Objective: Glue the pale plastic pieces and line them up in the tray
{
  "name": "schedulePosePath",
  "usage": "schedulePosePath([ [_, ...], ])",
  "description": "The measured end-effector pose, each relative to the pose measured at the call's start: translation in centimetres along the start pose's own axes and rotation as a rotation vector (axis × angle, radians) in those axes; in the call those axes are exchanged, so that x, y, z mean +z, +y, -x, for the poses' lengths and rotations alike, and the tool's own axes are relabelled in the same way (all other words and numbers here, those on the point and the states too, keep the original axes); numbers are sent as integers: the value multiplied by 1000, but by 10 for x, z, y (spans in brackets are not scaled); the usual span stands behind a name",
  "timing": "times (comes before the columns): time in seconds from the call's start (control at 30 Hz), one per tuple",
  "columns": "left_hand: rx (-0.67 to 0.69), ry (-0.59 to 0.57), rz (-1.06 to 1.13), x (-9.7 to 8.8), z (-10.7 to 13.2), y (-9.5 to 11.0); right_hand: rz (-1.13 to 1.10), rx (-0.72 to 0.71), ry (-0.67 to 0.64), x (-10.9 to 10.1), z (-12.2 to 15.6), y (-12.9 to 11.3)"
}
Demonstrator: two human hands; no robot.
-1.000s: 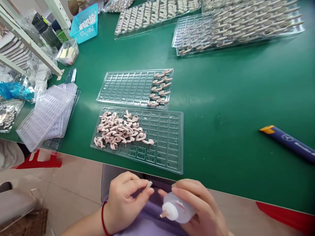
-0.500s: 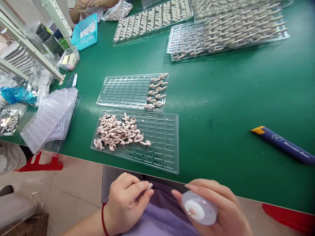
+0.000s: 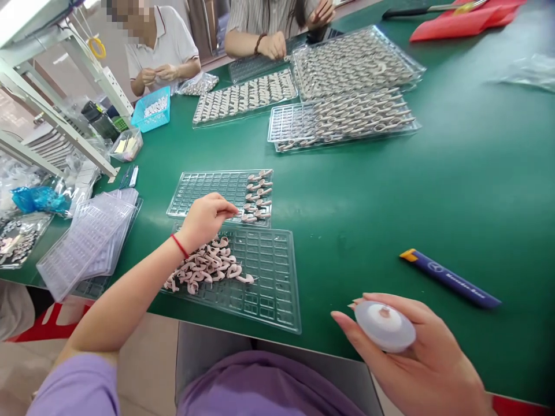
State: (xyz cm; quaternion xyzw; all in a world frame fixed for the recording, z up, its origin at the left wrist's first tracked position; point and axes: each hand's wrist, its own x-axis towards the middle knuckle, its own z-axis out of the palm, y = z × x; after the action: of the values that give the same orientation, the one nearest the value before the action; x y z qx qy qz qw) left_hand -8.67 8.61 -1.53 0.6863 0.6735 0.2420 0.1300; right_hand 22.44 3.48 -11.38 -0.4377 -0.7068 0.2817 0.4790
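My left hand (image 3: pixel 203 219) reaches over the green table (image 3: pixel 368 202), fingers pinched on a small piece whose shape I cannot make out, at the far clear tray (image 3: pixel 203 193) beside its rows of pink earbud-shaped parts (image 3: pixel 256 196). Under the wrist, the near clear tray (image 3: pixel 269 277) carries a loose heap of the same pink parts (image 3: pixel 203 267). My right hand (image 3: pixel 416 358) is low at the table's front edge, wrapped round a small white squeeze bottle (image 3: pixel 385 326) whose nozzle points at the camera.
A blue and yellow knife-like tool (image 3: pixel 451 278) lies right of the trays. Stacked empty clear trays (image 3: pixel 87 240) sit at the left. Filled trays (image 3: pixel 347 86) and a blue basket (image 3: pixel 151 110) are at the back, where two other people work with their hands.
My left hand left my lap and reached forward to the far tray with the small piece. My right hand moved right and up with the bottle. The view tilted up, showing the people opposite.
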Motion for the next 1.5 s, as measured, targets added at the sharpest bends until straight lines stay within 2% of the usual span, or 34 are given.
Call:
schedulePosePath([
  [0.07,-13,-50,-26,4,-21,-8,-11,21,4,0,3,2],
  [0.17,-4,-95,-44,10,-35,-14,-20,46,2,-1,3,3],
  [0.33,-7,-147,-72,14,-35,-18,-40,31,-5,-1,0,1],
  [0.5,-13,-156,-87,3,-34,-10,-31,49,7,-2,0,0],
  [0.6,12,-169,-80,-7,-22,10,-56,42,12,-3,-1,-1],
  [0.7,84,-365,-72,-7,5,35,-55,55,6,-2,0,-1],
  [0.77,104,-465,-173,-1,25,50,-52,69,8,-1,0,-1],
  [0.87,139,-472,-358,12,48,60,-55,77,6,0,1,-1],
  [0.97,159,-414,-376,17,60,62,-53,81,2,-1,1,-1],
  [1.07,77,-305,-188,12,74,63,-63,83,5,-2,-1,-1],
  [1.23,-151,-112,384,15,114,69,-135,160,-35,-1,-4,-15],
  [1.37,-317,-88,720,32,145,77,-324,220,-236,7,-6,-42],
  [1.5,-275,-96,874,41,162,85,-584,290,-428,21,-2,-62],
])
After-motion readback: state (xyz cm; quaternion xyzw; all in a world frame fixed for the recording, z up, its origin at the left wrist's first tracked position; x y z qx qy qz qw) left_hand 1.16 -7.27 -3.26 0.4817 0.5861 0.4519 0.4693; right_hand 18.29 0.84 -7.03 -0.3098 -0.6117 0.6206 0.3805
